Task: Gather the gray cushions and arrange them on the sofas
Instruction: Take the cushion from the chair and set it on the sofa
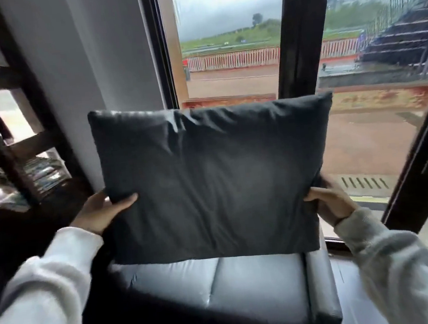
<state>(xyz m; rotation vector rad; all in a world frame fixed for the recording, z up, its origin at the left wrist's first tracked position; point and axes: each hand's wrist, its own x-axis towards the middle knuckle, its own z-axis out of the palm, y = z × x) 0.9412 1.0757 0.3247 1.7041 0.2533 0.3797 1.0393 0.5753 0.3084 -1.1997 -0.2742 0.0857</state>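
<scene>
A large dark gray cushion (212,180) stands upright in front of me, held above the seat of a dark leather sofa (210,291). My left hand (102,213) grips its lower left edge, thumb on the front face. My right hand (330,202) pinches its lower right edge. The cushion's bottom edge sits just above the seat and hides the sofa's backrest. Both my sleeves are white.
A tall window with dark frames (297,34) rises right behind the sofa. A white wall column (85,56) stands at the left of it. A dark wooden shelf (8,146) with stacked items is at the far left. Dark floor (353,287) lies right of the sofa.
</scene>
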